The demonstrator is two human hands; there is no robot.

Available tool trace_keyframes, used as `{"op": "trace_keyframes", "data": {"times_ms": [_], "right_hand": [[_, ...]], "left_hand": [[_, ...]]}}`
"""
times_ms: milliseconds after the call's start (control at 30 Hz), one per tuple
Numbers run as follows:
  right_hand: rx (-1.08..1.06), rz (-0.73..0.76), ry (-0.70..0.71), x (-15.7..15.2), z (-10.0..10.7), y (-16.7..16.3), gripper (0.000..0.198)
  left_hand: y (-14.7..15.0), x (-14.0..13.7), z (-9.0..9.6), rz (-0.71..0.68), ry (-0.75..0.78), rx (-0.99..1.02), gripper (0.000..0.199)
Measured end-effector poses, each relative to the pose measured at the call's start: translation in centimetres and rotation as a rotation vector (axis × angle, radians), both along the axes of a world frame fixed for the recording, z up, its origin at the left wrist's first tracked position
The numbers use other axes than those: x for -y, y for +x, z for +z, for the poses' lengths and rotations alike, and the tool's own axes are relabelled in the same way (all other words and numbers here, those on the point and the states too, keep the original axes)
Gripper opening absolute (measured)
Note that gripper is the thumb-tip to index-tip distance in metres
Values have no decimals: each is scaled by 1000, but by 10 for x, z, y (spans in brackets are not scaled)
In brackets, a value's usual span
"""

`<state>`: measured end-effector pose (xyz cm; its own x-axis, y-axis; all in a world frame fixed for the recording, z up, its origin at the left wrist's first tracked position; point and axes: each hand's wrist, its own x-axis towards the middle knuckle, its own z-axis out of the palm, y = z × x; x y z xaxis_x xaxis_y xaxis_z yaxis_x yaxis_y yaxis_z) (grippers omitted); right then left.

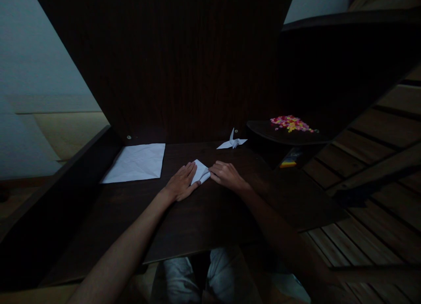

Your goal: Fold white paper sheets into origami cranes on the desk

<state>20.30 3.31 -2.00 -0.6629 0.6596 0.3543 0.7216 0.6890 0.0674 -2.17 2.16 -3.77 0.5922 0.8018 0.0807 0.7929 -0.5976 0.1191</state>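
Observation:
A small folded piece of white paper (pixel 199 169) lies on the dark desk between my hands. My left hand (pixel 181 181) rests flat over its left part, fingers stretched out and thumb along the near edge. The fingers of my right hand (pixel 226 174) are closed in a pinch on the paper's right corner, where a flap appears slightly raised. Behind them, a finished white paper crane (pixel 233 141) sits near the desk's back panel. To the left lies a larger white sheet (pixel 136 162) with visible creases.
On a rounded shelf (pixel 259 129) at the right lies a heap of small pink, yellow and red pieces (pixel 292 123). Beneath it is a yellow-edged item (pixel 288 164). A raised side board (pixel 59 177) bounds the desk at left; wooden slats (pixel 371 225) are at right.

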Motion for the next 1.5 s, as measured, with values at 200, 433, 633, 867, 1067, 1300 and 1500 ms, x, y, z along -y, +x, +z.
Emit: {"op": "trace_keyframes", "data": {"times_ms": [200, 433, 633, 867, 1067, 1300, 1500], "right_hand": [[26, -45, 36, 1, -3, -5, 25], [84, -43, -23, 2, 1, -5, 18], [46, -25, -97, 0, 6, 1, 33], [-178, -58, -134, -6, 4, 9, 31], [-284, -76, -106, -5, -4, -7, 23], [-281, -170, -197, -11, -11, -3, 36], [-307, -211, -202, -17, -12, 6, 18]], "left_hand": [[0, -1, -2, -4, -1, 13, 70], [1, 0, 1, 13, -43, -3, 72], [1, -1, 1, 21, -47, 31, 68], [0, -3, -3, -2, -17, 25, 71], [1, -1, 0, 9, -24, 5, 78], [1, -2, -2, 16, -43, -3, 79], [0, -3, -4, 6, -20, 5, 77]]}}
